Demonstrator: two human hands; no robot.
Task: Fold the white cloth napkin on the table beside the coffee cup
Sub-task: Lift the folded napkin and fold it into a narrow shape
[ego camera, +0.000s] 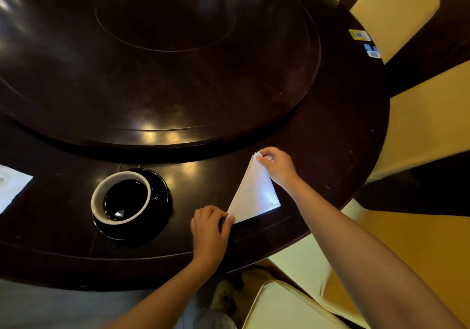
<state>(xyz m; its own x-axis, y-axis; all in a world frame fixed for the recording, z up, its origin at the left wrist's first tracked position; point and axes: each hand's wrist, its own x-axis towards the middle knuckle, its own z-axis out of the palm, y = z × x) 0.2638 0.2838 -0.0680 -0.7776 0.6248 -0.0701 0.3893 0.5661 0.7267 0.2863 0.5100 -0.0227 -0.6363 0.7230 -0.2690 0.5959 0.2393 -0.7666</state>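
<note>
The white cloth napkin [254, 194] lies as a folded triangle on the dark round table [318, 156], just right of the coffee cup [121, 196]. The cup is white-rimmed, full of dark coffee, and stands on a black saucer [160, 201]. My left hand [209, 229] pinches the napkin's near-left corner against the table. My right hand [277, 164] pinches the far top corner, where the layered edges meet. The third corner points right and lies free.
A raised dark turntable [157, 61] fills the table's middle, its rim just beyond the napkin. Another white napkin [11, 186] lies at the left edge. Yellow-cushioned chairs [394, 6] stand around the table's right side, one seat [287, 308] near my legs.
</note>
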